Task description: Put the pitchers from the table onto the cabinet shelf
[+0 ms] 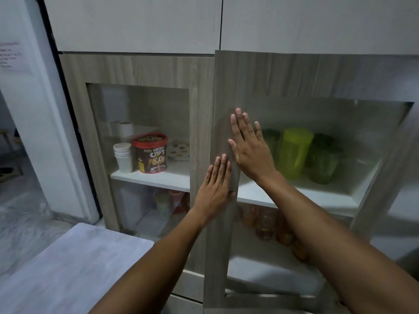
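Wood-grain cabinet door [226, 87] stands slightly ajar; the left hand [215, 186] and right hand [249, 148] press it flat-palmed, empty, apparently closing it. Green pitchers [294, 152] sit shelved behind.

Bare forearms, no sleeves, ring on right hand [251, 150] finger

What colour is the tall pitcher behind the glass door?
Yellow-green, see-through pitcher; the head view shows it.
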